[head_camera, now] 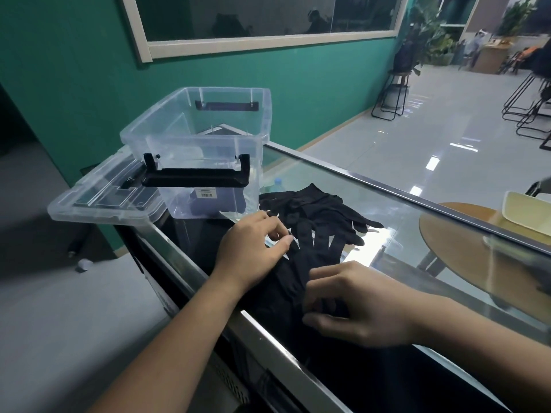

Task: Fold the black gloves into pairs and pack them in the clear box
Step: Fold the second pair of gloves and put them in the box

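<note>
On the glass counter [372, 186], the clear box [196, 144] stood open beside the black gloves [316, 216], its lid [101, 201] lying flat at its left. A white barcode sticker [207, 192] showed on the box wall, its print too small to read. Whether the box held anything could not be told through the plastic. The nearest glove [310, 251] lay flat with its long axis running away from the person, fingers pointing toward the heap beyond. The left hand [253, 248] pinched at its finger ends with thumb and forefinger narrowed; the right hand [357, 305] had its fingers curled, gripping the cuff end.
</note>
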